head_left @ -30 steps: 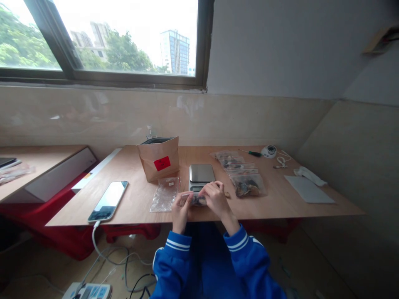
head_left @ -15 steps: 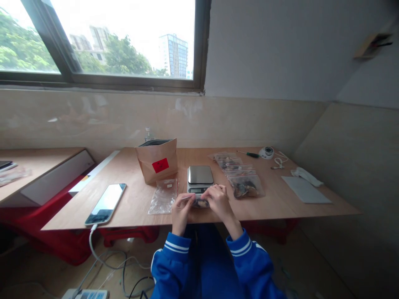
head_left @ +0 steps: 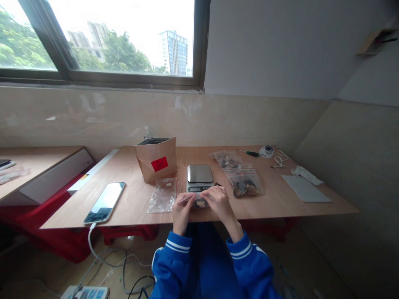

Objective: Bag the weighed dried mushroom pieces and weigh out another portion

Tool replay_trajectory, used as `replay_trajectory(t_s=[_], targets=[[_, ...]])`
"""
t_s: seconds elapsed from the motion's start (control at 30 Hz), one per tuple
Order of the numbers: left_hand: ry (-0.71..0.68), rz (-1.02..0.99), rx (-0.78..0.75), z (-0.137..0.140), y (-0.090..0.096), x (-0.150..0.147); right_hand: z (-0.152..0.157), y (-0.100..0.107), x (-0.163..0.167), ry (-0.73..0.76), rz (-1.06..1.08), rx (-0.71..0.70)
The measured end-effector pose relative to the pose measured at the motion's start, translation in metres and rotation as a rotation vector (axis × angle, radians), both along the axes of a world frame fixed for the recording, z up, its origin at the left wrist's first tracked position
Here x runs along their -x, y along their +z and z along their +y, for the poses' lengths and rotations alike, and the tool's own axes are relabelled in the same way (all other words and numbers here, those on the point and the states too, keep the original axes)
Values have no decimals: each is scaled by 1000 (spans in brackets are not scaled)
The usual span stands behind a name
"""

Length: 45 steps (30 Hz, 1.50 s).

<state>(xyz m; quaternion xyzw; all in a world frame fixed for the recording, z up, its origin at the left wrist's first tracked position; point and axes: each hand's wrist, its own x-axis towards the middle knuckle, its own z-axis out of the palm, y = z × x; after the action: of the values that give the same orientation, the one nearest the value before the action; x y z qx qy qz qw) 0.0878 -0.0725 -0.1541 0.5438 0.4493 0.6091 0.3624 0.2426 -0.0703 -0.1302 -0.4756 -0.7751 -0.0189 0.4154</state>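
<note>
A small clear bag [head_left: 197,202] with dark contents sits at the near edge of the worktop [head_left: 280,199], pinched between both hands of a seated person in blue sleeves. The left hand [head_left: 181,211] grips the bag's left end and the right hand [head_left: 220,202] its right end, fingers closed on the plastic along its top edge. Whether the top is sealed cannot be told at this size.

Just behind the hands stands a small digital scale [head_left: 200,176] with a bare steel platform. To the right of the scale lies a row of filled clear bags [head_left: 241,174], each holding dark, mixed pieces; these look finished and set aside. To the left of the scale lies an empty clear bag [head_left: 163,195], flat on the wood, so at least one more appears left to fill. Behind it a brown paper pouch [head_left: 156,158] with a red label stands upright, its top open; its contents are not visible.

Farther left a phone [head_left: 104,202] lies face up with a cable running off the edge. At the far right are a green-handled screwdriver [head_left: 248,153], a small round white device [head_left: 268,150] and a flat white sheet [head_left: 305,189].
</note>
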Motion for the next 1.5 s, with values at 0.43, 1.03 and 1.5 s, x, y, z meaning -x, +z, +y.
replay_trajectory(t_s=[0.43, 1.03, 1.5], targets=[[14, 140, -113, -4, -1, -4, -4, -5, 12, -54, 41, -83], [57, 238, -102, -1, -2, 5, 1, -2, -25, -27, -34, -48], [20, -85, 37, 3, 0, 6, -2, -6, -39, 97, 372, 114]])
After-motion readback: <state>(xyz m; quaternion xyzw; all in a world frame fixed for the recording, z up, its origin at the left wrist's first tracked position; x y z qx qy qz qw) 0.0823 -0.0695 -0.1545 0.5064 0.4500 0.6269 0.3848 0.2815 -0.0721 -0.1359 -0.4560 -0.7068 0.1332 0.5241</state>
